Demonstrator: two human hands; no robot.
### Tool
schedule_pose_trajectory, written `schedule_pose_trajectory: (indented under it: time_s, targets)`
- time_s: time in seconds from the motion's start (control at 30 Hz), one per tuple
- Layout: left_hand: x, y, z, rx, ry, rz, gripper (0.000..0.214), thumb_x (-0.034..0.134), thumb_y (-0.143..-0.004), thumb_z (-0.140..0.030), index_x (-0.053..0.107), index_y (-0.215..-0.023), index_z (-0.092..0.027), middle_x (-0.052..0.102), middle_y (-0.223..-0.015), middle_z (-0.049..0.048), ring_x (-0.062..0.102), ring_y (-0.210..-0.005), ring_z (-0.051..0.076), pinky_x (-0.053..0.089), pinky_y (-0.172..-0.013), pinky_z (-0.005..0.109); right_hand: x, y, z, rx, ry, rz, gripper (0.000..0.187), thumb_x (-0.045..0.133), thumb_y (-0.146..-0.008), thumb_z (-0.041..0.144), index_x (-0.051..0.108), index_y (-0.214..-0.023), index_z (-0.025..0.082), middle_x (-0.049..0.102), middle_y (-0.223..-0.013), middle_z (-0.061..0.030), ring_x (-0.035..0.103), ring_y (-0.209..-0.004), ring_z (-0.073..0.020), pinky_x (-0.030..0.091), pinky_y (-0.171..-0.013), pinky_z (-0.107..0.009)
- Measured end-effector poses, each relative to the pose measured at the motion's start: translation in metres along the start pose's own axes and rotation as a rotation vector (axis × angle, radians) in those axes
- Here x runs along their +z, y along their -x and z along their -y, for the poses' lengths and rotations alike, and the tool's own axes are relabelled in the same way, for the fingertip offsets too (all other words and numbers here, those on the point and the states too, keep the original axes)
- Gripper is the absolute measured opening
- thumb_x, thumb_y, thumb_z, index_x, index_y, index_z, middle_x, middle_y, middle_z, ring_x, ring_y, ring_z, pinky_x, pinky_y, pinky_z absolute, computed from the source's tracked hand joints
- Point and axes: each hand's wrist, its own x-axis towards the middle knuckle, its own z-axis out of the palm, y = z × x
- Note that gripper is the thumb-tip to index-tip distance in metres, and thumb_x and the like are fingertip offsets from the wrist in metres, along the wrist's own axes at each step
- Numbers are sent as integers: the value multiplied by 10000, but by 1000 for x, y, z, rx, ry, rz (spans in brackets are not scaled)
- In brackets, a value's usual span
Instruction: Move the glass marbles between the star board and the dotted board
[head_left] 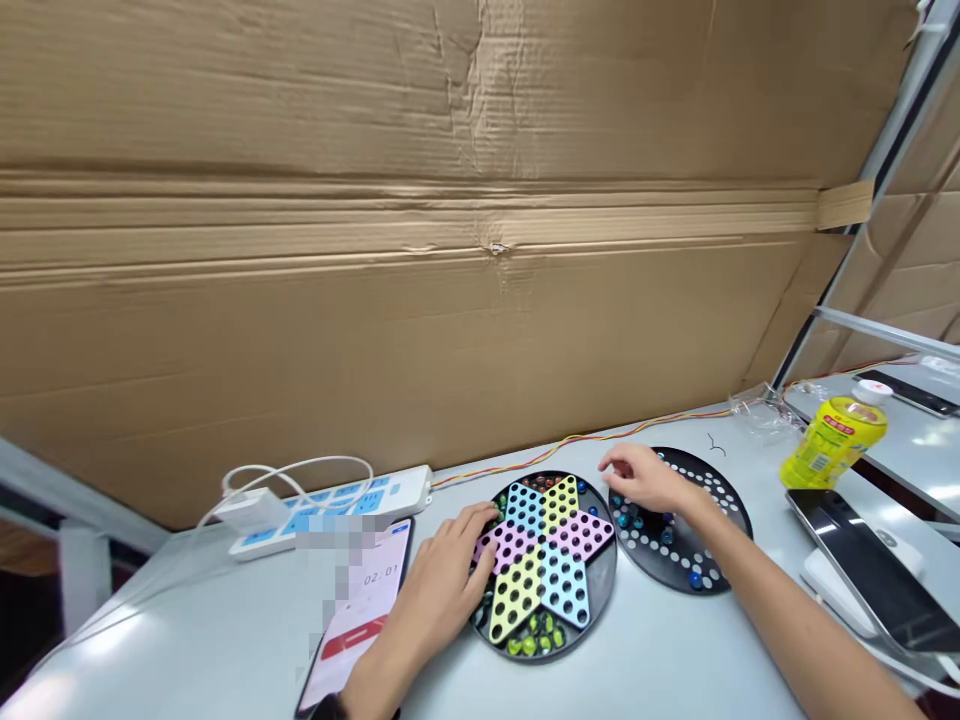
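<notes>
A round black Chinese checkers board (604,578) with a pastel star of holes lies on the table. Coloured marbles (534,636) sit in its rim pockets. My left hand (448,570) rests on the board's left edge, fingers stretched flat over a pink point. A second round black tray (712,485) with white dots lies to the right and holds several blue marbles (696,579). My right hand (643,480) hovers over that tray's left side, fingers curled downward; whether they hold a marble is hidden.
A phone (358,620) showing a timer lies left of the board. A white power strip (330,502) with plug and cable sits behind it. A yellow bottle (834,440), a tablet (874,565) and a cardboard wall (450,250) stand around.
</notes>
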Motion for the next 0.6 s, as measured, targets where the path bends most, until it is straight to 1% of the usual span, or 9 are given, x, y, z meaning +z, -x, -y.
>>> schedule_pose_trajectory:
  time_s: [0.07,0.13,0.2,0.27,0.33,0.4,0.5,0.6]
  targets:
    - [0,0,0,-2,-2,0,370,380,-992,-370,568,-1288,-254,620,-1364,64,619,-1150,265,517,-960,435,11,0,8,-37,58,18,200,630,-847,240,735,-1006,178,601,-820,-18,529,-744,-153,402,-708,-262]
    - [0,0,0,-6,0,11,375,377,-993,-373,559,-1298,-252,613,-1373,67,611,-1167,270,512,-968,443,18,1,13,-54,105,81,183,652,-830,238,749,-980,197,609,-863,-27,544,-786,-165,406,-734,-267]
    - [0,0,0,-6,2,13,379,377,-993,-377,554,-1302,-250,610,-1374,71,605,-1179,273,509,-972,447,20,2,15,-56,132,137,167,646,-828,227,764,-944,205,614,-892,-37,555,-804,-172,411,-751,-273]
    - [0,1,0,-1,2,4,375,377,-993,-375,558,-1298,-255,612,-1371,68,605,-1178,270,510,-971,441,21,2,16,-47,140,156,186,638,-839,229,773,-965,211,617,-906,-44,563,-815,-179,416,-762,-278]
    - [0,1,0,1,0,-5,370,375,-993,-369,564,-1292,-259,615,-1368,64,608,-1172,267,513,-966,434,21,1,17,-44,144,158,218,647,-847,244,771,-1025,219,615,-912,-47,566,-818,-182,419,-765,-279]
    - [0,1,0,0,-3,-4,369,376,-992,-366,565,-1291,-262,617,-1366,58,613,-1164,265,517,-958,430,22,0,19,-58,161,161,227,652,-848,241,771,-1040,229,603,-900,-44,560,-811,-180,416,-761,-277]
    - [0,0,0,0,-3,-2,368,380,-989,-366,565,-1291,-262,618,-1363,58,618,-1155,264,522,-945,424,18,-1,19,-86,159,134,176,648,-842,248,771,-965,218,583,-869,-34,544,-781,-168,409,-742,-272]
    - [-1,0,0,-4,-1,12,371,373,-997,-373,557,-1298,-257,610,-1373,65,613,-1161,267,520,-947,432,5,2,12,-53,117,58,96,677,-764,222,730,-832,180,582,-829,-18,526,-749,-152,398,-706,-260]
